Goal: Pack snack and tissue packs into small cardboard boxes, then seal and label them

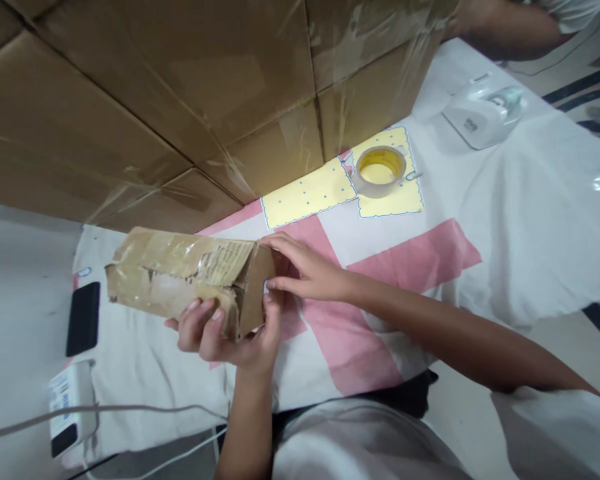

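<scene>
A worn brown cardboard box (pixel 175 273), wrapped in clear tape and with a torn printed label, lies tilted above the cloth-covered table. My left hand (pixel 230 337) grips its lower right corner from below, fingers curled on the front face and thumb at the end. My right hand (pixel 305 270) is at the box's right end, its fingers reaching against the end face and top edge. Some of its fingertips are hidden behind the box's end. Farther back, a roll of clear tape (pixel 380 172) lies on yellow scalloped cards (pixel 310 193).
Large taped cartons (pixel 205 100) stand along the back. A white iron (pixel 485 113) sits at the back right. A black phone (pixel 83 319) and a white power strip (pixel 73 407) with cables are at the left. Another person's arm (pixel 505 30) shows at top right.
</scene>
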The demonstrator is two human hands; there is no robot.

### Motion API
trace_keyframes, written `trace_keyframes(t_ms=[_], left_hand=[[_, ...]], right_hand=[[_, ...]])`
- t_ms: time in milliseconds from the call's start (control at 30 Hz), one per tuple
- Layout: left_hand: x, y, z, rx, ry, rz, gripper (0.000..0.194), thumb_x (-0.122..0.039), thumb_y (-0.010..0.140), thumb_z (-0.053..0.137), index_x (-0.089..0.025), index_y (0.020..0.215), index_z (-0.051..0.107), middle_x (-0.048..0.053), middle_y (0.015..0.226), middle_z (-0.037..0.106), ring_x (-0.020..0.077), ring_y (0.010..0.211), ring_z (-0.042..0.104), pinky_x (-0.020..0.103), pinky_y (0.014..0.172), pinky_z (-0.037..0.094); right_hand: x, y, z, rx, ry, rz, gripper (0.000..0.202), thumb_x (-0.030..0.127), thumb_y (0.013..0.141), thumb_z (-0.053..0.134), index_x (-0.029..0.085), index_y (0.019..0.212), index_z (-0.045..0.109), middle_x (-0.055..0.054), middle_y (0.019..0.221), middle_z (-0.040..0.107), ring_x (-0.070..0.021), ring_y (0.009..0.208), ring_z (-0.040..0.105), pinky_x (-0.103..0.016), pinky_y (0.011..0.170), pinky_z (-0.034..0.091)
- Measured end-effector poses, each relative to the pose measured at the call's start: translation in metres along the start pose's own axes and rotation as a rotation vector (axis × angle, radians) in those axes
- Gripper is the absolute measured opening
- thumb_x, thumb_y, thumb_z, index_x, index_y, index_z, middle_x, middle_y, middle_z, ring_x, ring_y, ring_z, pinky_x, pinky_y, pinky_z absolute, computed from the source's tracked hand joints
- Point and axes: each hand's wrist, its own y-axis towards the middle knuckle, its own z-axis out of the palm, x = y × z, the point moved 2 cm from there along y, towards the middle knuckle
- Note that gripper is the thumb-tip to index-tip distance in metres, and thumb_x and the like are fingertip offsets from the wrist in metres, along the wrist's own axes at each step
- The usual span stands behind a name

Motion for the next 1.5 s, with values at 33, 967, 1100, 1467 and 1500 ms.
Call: trace_keyframes(t_ms=[33, 967, 1100, 1467, 1500], left_hand=[[0.000, 0.000, 0.001, 0.015, -0.001, 0.003, 0.080, -0.031, 0.064, 0.083, -0.030, 0.126, 0.033, 0.008, 0.118, 0.042, 0.0305, 0.119, 0.049, 0.070, 0.118, 0.027], [-0.002, 0.001, 0.001, 0.007, -0.180, 0.002, 0.070, -0.018, 0.070, 0.078, -0.029, 0.126, 0.038, 0.010, 0.127, 0.039, 0.0289, 0.127, 0.046, 0.061, 0.110, 0.039], [-0.001, 0.001, -0.002, -0.025, -0.157, 0.034, 0.085, -0.022, 0.065, 0.082, -0.030, 0.136, 0.036, 0.013, 0.136, 0.039, 0.0328, 0.137, 0.040, 0.069, 0.119, 0.028], [0.006, -0.002, -0.007, 0.056, -0.196, 0.028, 0.103, -0.030, 0.064, 0.090, -0.030, 0.151, 0.036, 0.017, 0.167, 0.024, 0.0402, 0.158, 0.015, 0.073, 0.126, 0.008], [0.005, -0.001, -0.007, 0.051, -0.215, 0.039, 0.104, -0.027, 0.063, 0.090, -0.030, 0.152, 0.036, 0.017, 0.166, 0.028, 0.0407, 0.158, 0.018, 0.073, 0.126, 0.007]], right_hand=[[0.000, 0.000, 0.000, -0.011, 0.003, 0.001, 0.055, 0.023, 0.093, 0.069, 0.023, 0.144, 0.047, -0.012, 0.141, 0.055, -0.0253, 0.134, 0.050, -0.047, 0.114, 0.042], [0.001, 0.005, -0.005, -0.058, -0.055, 0.133, 0.047, 0.029, 0.081, 0.087, 0.021, 0.124, 0.069, -0.006, 0.110, 0.070, -0.0217, 0.105, 0.061, -0.036, 0.090, 0.051], [-0.001, 0.004, -0.007, -0.035, -0.015, 0.092, 0.058, 0.033, 0.079, 0.089, 0.023, 0.131, 0.066, -0.008, 0.123, 0.070, -0.0237, 0.116, 0.061, -0.042, 0.100, 0.051], [0.006, -0.001, -0.002, 0.085, 0.104, 0.126, 0.076, 0.042, 0.087, 0.079, 0.023, 0.154, 0.047, -0.013, 0.153, 0.056, -0.0252, 0.141, 0.055, -0.042, 0.118, 0.043], [0.006, -0.001, -0.002, 0.072, 0.090, 0.118, 0.076, 0.043, 0.086, 0.080, 0.022, 0.152, 0.049, -0.012, 0.152, 0.058, -0.0250, 0.140, 0.056, -0.040, 0.117, 0.044]])
